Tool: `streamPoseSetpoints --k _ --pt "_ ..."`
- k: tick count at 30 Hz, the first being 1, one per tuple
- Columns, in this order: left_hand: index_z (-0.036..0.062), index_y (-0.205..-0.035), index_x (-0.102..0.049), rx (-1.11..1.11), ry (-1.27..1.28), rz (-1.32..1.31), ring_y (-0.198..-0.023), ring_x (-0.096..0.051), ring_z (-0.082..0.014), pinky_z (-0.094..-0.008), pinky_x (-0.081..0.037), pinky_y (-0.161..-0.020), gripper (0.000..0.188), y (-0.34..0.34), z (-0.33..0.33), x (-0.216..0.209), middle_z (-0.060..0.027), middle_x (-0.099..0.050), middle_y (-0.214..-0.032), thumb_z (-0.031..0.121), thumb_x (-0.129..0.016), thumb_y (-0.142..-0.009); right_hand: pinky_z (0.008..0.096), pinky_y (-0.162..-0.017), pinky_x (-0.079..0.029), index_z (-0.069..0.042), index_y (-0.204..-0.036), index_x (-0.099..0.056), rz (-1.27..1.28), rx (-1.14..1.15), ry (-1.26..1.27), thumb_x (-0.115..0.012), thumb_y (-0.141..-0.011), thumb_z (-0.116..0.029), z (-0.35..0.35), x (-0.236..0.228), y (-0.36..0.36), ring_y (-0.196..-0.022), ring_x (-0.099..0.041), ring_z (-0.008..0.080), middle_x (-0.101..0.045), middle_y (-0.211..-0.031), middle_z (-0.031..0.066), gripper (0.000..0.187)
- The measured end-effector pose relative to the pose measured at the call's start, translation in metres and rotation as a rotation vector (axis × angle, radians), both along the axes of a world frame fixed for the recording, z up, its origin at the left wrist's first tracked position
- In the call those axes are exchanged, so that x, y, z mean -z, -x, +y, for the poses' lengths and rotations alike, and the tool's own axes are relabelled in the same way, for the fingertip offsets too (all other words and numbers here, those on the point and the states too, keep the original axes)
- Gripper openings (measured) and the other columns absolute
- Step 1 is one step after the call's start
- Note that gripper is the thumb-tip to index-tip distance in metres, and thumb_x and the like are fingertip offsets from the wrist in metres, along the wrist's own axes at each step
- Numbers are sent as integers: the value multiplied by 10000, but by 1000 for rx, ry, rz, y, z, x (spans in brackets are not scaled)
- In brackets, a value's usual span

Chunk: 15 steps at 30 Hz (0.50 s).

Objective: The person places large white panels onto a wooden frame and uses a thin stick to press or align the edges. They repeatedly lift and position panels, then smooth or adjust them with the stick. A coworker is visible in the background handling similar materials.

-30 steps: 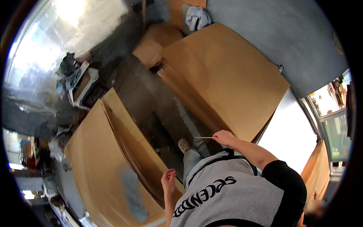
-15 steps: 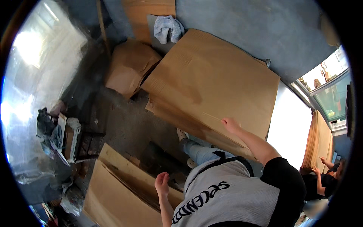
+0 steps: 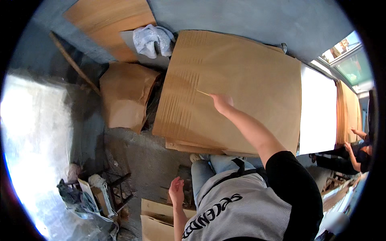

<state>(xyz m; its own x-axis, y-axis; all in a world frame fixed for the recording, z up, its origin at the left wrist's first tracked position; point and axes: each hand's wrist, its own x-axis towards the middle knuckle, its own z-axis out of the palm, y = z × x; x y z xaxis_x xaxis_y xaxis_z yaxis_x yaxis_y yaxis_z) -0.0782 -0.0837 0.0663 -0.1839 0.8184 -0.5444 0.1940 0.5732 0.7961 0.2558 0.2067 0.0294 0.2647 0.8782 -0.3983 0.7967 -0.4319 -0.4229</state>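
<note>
My right hand [image 3: 222, 104] is closed on one end of a thin yellowish stick [image 3: 202, 92]. The stick points left over a big stack of brown cardboard sheets [image 3: 249, 84], near the creased lines on its left part. Whether its tip touches the top sheet, I cannot tell. My left hand [image 3: 177, 192] hangs low in front of my body, fingers loosely bent and apart, with nothing in it. Below and beside it lie more cardboard sheets [image 3: 155, 229], partly hidden by my forearm.
A crumpled brown paper-covered bundle [image 3: 126, 94] stands left of the stack, with a pale cloth [image 3: 152, 40] behind. White sheets [image 3: 317, 110] lie to the right; farther right, another person's hands [image 3: 349, 145] show. A rack with bags [image 3: 94, 197] stands at lower left.
My right hand has moved forward and left across the cardboard stack with the stick. The view has turned, so the stack appears straighter and the lower cardboard sheets sit farther down.
</note>
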Motion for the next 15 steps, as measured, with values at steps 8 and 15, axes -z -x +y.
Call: streamPoseSetpoints --k 8,15 --pt "62 -1065 -530 541 -45 250 -785 -590 -248 -334 -463 -700 260 0 132 9 -109 -608 -832 155 -547 -823 405 -601 -477 -170 -1004 -592 -164 103 5 -400 -848 -220 -24 -8 -10 -737 -603 282 -617 -846 110 253" --pt "101 -1194 -420 1260 -460 524 -1040 -484 -304 -404 -390 -864 397 -26 228 43 -135 -528 -1108 134 -486 -804 401 -581 -480 -255 -1096 -568 -129 278 -63 -422 -817 -119 -24 10 -7 -714 -605 287 -617 -757 109 343"
